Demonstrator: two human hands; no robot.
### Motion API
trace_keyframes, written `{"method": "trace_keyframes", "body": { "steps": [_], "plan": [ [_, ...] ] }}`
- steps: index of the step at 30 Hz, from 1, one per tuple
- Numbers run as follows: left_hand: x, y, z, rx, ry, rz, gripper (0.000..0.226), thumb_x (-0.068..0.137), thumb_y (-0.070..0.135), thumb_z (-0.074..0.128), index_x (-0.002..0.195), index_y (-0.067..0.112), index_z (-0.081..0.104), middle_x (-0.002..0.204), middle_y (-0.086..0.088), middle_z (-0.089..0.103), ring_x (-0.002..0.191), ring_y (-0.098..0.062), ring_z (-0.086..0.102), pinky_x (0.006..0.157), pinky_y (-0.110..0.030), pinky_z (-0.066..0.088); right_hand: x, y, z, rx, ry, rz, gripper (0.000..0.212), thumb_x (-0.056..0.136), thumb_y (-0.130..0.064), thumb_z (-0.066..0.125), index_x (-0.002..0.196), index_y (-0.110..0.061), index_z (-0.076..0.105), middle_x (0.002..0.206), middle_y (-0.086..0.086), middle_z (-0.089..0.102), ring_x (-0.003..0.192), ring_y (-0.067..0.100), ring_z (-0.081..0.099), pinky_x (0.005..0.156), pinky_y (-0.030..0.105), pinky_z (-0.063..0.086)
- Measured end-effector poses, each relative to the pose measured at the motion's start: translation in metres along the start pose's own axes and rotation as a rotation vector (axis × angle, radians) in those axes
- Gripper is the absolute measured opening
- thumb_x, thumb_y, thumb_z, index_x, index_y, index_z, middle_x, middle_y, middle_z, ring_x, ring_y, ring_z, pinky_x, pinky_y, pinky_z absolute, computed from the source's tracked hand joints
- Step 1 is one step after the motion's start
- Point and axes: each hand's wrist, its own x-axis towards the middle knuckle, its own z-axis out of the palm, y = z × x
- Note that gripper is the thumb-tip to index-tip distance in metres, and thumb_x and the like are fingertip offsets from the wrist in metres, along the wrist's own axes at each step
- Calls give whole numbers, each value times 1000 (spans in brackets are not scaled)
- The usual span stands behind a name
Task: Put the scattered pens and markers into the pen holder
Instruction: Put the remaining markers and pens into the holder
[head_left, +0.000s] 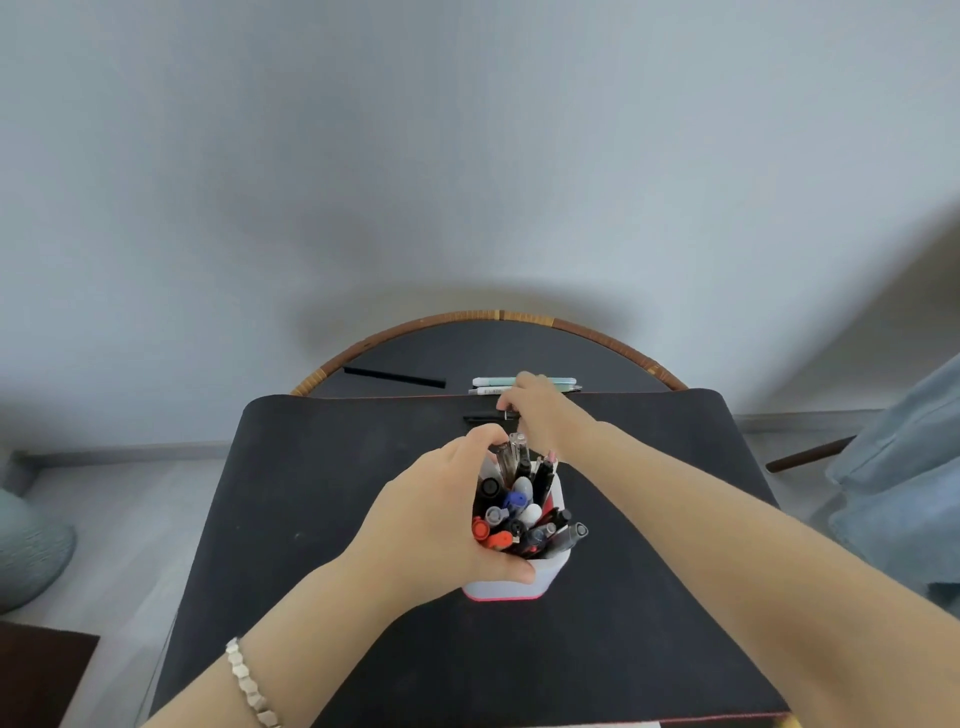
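The holder (519, 582) on the mat is nearly full, gripped by her left hand (441, 519). Her right hand (535, 410) closes on a black pen (485, 416); three pens lie beyond.

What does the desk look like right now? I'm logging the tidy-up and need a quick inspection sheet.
Surface: black mat over a round table with a woven rim.
Job's things: white pen holder, packed with pens; black pen on the mat; long black pen and two pale pens on the table behind it.
Clutter: nothing seen.
Grippers: left hand wraps the holder; right hand is at the black pen, grasp unclear.
Cables: nothing seen.
Surroundings: grey wall, pale floor, blue cloth at right.
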Motion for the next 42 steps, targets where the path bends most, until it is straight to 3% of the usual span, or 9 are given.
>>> {"method": "trace_keyframes", "body": {
  "steps": [3, 5, 12, 19, 26, 31, 35, 39, 42],
  "plan": [
    [0, -17, -2, -104, -96, -1, 105, 16, 75, 60, 107, 23, 47, 85, 17, 54, 101, -9, 58, 86, -29, 48, 11, -3, -2, -29, 91, 2, 41, 81, 6, 54, 120, -5, 49, 124, 14, 44, 114, 29, 39, 100, 38, 37],
    [-2, 4, -3, -37, -24, -6, 93, 29, 73, 57, 112, 35, 40, 94, 24, 53, 95, 4, 52, 80, -15, 42, 16, -4, 0, -19, 129, 21, 36, 83, 5, 51, 117, -5, 49, 121, 14, 46, 112, 29, 43, 97, 39, 40],
    [-17, 14, -7, 53, 52, 87, 73, 48, 64, 60, 112, 38, 37, 101, 24, 54, 94, 1, 53, 78, -12, 40, 26, -6, 2, -131, 179, 82, 20, 89, -4, 50, 108, -5, 52, 111, 14, 55, 98, 31, 57, 71, 35, 44],
    [-20, 12, -6, 55, 50, 90, 76, 54, 60, 63, 120, 36, 34, 111, 19, 54, 102, -5, 51, 88, -25, 45, 40, -9, -12, -204, 21, 101, 29, 90, -12, 52, 118, -8, 49, 118, 12, 54, 102, 30, 58, 85, 40, 48],
    [-23, 15, -7, 29, 36, 47, 74, 52, 60, 63, 116, 40, 34, 110, 20, 53, 102, -4, 50, 89, -25, 44, 32, -15, -8, -339, 36, 139, 30, 89, -6, 50, 119, -6, 50, 116, 13, 51, 96, 30, 61, 77, 37, 49],
    [-23, 17, -10, 35, 32, 41, 76, 39, 67, 50, 109, 40, 37, 102, 20, 56, 89, 1, 51, 68, -12, 34, -22, -25, -29, 229, 391, 82, 30, 93, -17, 46, 122, -15, 42, 96, 5, 59, 74, 23, 59, 69, 32, 49],
    [-22, 12, -10, 63, -12, 34, 77, 54, 55, 71, 120, 43, 32, 111, 20, 54, 98, -3, 51, 80, -20, 39, -110, -35, -73, 779, 692, -47, 59, 91, -8, 47, 124, -53, 26, 80, 2, 50, 61, 16, 49, 61, 17, 44],
    [-27, 14, -9, 12, -11, 7, 83, 56, 55, 75, 125, 49, 30, 117, 23, 51, 102, -3, 52, 86, -22, 40, -164, -45, -85, 744, 737, -115, 60, 91, -10, 49, 107, -64, 29, 82, -1, 55, 65, 19, 52, 61, 17, 44],
    [-30, 18, -8, 4, 3, 0, 85, 58, 57, 74, 129, 45, 29, 123, 21, 51, 108, -5, 53, 91, -25, 42, -164, -48, -60, 621, 566, -68, 58, 89, -10, 54, 126, -49, 31, 77, -13, 56, 72, 4, 56, 67, 3, 42]
  ]
}}
